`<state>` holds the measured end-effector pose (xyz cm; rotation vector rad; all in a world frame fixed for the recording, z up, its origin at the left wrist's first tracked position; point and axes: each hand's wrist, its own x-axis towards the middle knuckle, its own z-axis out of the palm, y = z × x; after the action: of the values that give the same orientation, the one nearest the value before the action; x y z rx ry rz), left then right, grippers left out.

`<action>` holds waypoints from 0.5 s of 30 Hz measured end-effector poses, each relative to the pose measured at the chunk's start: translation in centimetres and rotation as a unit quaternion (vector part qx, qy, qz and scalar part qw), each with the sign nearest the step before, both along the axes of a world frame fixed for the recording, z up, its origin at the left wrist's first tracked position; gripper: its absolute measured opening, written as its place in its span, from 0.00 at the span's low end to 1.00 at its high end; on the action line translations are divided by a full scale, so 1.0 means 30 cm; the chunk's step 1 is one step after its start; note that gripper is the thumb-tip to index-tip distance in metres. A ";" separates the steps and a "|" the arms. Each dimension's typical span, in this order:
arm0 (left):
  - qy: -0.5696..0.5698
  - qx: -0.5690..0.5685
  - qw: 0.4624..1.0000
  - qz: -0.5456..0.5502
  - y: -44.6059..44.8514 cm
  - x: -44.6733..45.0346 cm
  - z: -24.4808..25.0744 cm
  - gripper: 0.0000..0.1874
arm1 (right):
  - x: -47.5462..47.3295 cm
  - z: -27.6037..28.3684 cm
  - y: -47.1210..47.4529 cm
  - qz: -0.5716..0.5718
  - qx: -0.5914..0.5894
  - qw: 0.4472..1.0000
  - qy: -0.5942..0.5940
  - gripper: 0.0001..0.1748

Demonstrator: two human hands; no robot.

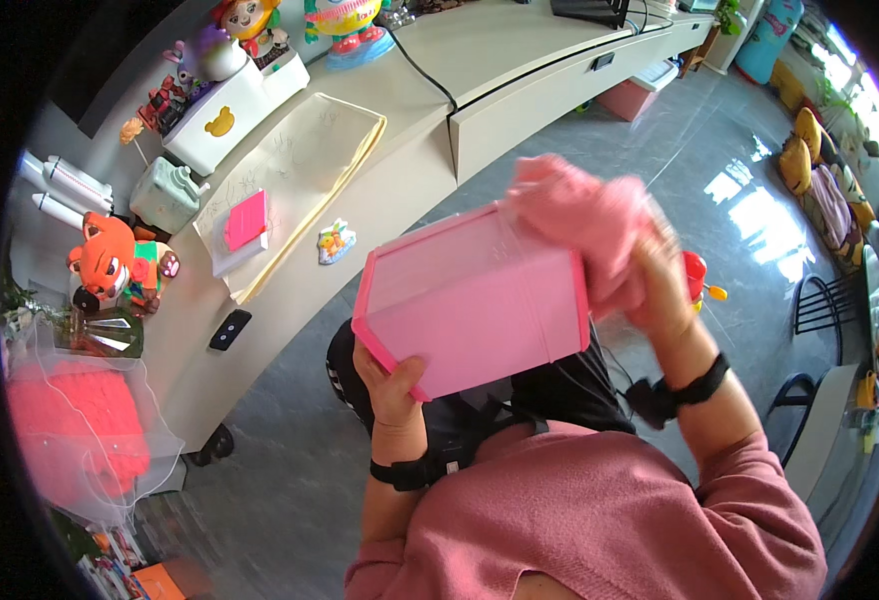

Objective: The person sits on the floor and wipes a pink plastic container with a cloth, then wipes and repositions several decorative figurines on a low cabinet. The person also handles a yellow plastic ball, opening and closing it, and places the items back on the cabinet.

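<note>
My left hand (396, 381) grips the lower left corner of a pink box (477, 307) with translucent sides and brighter pink edges. The box is held tilted above my lap. A pink cloth (582, 221) is bunched in my right hand (661, 277), slightly blurred, against the box's upper right edge. Part of that hand is hidden by the cloth. What the box holds cannot be made out.
A long curved cabinet (424, 150) runs along the left and top, bearing a paper sheet (289, 165), a fox figurine (113, 262) and a black remote-like object (230, 330). A red and yellow toy (696, 276) lies on the floor beyond my right hand.
</note>
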<state>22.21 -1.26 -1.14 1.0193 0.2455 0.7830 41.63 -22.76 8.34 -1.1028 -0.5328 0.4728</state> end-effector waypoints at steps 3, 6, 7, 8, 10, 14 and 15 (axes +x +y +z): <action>0.040 0.070 0.996 0.020 -0.014 -0.002 0.060 0.41 | -0.106 -0.075 0.048 0.009 0.077 0.992 0.099 0.25; 0.063 0.129 0.989 0.027 -0.008 0.000 0.087 0.46 | -0.071 -0.106 0.050 0.016 0.109 0.983 0.148 0.22; 0.060 0.155 0.986 0.032 -0.007 0.001 0.088 0.44 | -0.061 -0.123 0.053 0.006 0.096 0.985 0.146 0.22; 0.058 0.181 0.981 0.037 -0.005 0.001 0.088 0.42 | -0.051 -0.147 0.056 -0.004 0.083 0.986 0.144 0.21; 0.037 0.220 0.974 0.036 -0.011 0.014 0.106 0.37 | -0.030 -0.182 0.061 -0.012 0.070 0.984 0.165 0.20; -0.023 0.371 0.927 0.042 -0.002 0.063 0.172 0.28 | -0.013 -0.260 0.033 -0.016 0.052 0.960 0.276 0.19; -0.036 0.428 0.901 0.054 0.003 0.072 0.180 0.27 | -0.007 -0.283 0.026 -0.001 0.073 0.955 0.287 0.19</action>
<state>24.35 -1.17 4.25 1.8111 -0.1361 1.0577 41.43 -21.98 -0.16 -0.7728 -0.0517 0.7098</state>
